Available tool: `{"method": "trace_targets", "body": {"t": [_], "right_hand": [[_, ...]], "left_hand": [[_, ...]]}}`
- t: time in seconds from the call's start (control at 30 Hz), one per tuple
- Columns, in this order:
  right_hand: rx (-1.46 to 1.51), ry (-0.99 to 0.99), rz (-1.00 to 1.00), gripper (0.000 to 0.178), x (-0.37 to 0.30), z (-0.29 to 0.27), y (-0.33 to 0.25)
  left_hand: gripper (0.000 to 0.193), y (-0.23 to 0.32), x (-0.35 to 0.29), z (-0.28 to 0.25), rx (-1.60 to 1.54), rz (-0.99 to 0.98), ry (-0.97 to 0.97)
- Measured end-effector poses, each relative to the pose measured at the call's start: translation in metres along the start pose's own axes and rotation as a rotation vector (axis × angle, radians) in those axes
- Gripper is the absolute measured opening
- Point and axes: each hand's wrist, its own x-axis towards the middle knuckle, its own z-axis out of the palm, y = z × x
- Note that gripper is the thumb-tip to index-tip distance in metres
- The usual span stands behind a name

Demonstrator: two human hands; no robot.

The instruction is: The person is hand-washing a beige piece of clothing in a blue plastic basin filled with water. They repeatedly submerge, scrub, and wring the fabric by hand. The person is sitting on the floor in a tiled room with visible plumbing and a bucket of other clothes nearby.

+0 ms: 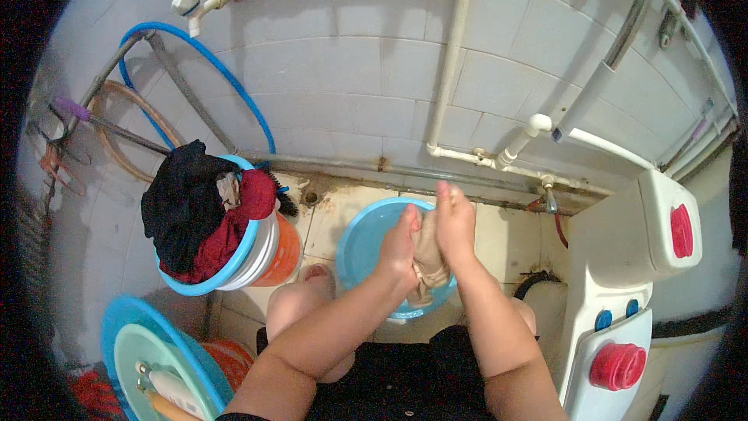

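Fingers of both hands closed tight around a beige cloth (427,261), mid-frame: left hand (401,248) clamps it from the left side, right hand (454,222) presses it from above and the right. Cloth hangs bunched between them, over a light blue basin (366,245) on the tiled floor (499,238). Looks like wringing or scrubbing, this piece mid-wash, not done. Whether the basin holds water, cannot tell. Left of frame, a stacked bucket (265,253) heaped with dark and red clothes (195,214), likely still waiting. Lower left, more basins (125,335). Right, a white washing machine (623,281).
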Motion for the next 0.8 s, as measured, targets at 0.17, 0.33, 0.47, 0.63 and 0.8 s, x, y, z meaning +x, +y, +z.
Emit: {"method": "trace_targets", "body": {"t": [0.17,0.33,0.47,0.63,0.8], "right_hand": [[0.574,0.037,0.147,0.037,0.008,-0.008,0.008],[0.160,-0.075,-0.284,0.034,-0.040,0.000,-0.027],[-0.255,-0.032,-0.476,0.028,-0.049,0.009,-0.024],[0.181,-0.001,-0.024,0.032,-0.007,-0.002,-0.009],[0.659,-0.099,0.083,0.030,-0.016,0.010,-0.004]], "left_hand": [[0.037,0.032,-0.013,0.025,-0.019,-0.036,-0.009],[0.045,0.040,0.015,-0.004,0.002,0.059,-0.090],[0.035,0.016,0.011,-0.004,-0.025,-0.013,-0.082],[0.043,0.009,-0.005,0.017,0.120,0.024,0.094],[0.032,0.052,-0.004,0.016,-0.117,0.097,-0.058]]}}
